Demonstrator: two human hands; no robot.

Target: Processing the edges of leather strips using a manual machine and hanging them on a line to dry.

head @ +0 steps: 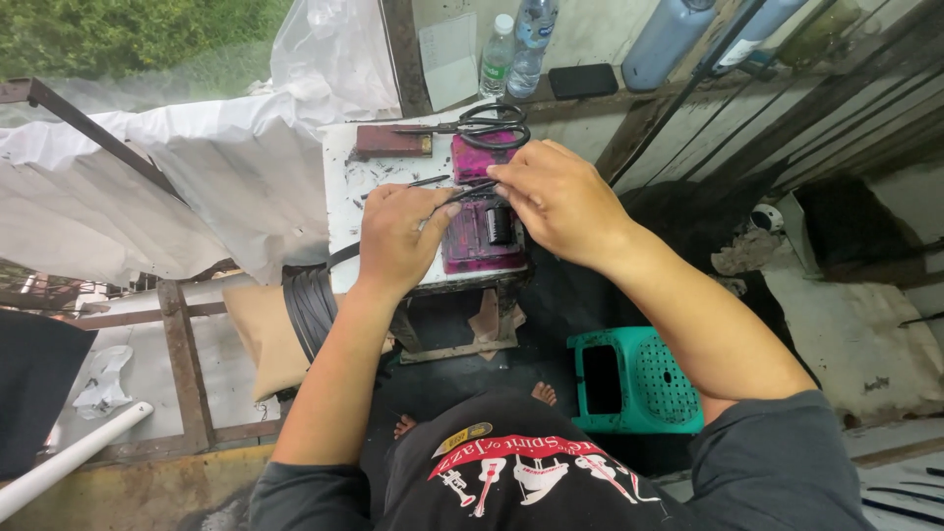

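The grip of the left hand is narrow: thumb and fingers pinch one end of a thin dark strip, and the right hand closes on the other end of it in the same way, so both hands are holding the same piece. The strip lies almost level between them, its long axis running from left to right across the view and slightly rising toward the right hand. It sits just above a stained pink block that stands on the small white desk, and I cannot tell if the strip touches the block or is a little apart from it. A small black cylinder lies on the pink block, directly under the strip and a bit nearer to the right hand. Behind the hands, farther from the person, black scissors rest on the desk with the handles to the right, beside a dark red flat bar. Another thin dark piece lies on the desk just beside the left hand's fingers. Below the desk (on the person's right side) stands a green plastic stool, and a bundle of dark strips hangs near the left forearm.
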